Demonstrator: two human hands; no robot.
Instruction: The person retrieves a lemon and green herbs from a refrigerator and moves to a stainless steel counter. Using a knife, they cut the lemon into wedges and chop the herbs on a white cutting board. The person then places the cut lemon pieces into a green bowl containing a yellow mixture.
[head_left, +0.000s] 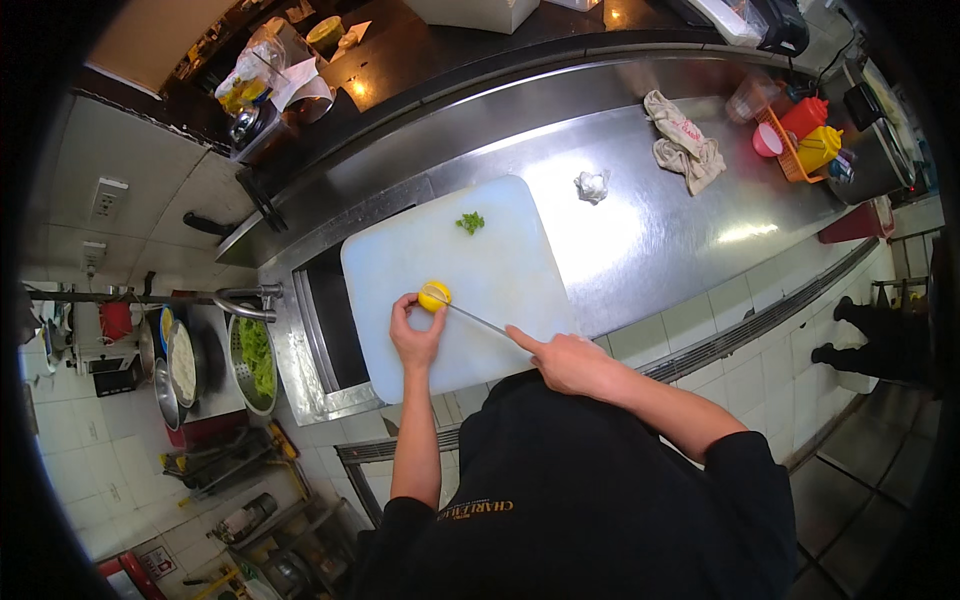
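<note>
On a white plastic cutting board (495, 262) stands a yellow lemon (433, 298), its pale cut face turned up. My left hand (417, 337) grips the lemon from the near side between thumb and fingers. A kitchen knife (480, 320) is in my right hand (566, 361), index finger stretched along it; the blade's tip end meets the lemon's right side. The knife handle is hidden within my right hand. Farther back on the board lies a small bunch of green herb leaves (470, 222).
The board spans part of a sink (319, 322). On the steel counter (637, 247) lie a crumpled white wad (592, 187) and a cloth (684, 142). An orange basket (787, 150) holds squeeze bottles. Left are a faucet (247, 304) and a colander of greens (255, 360). Another person's legs (874, 337) show far right.
</note>
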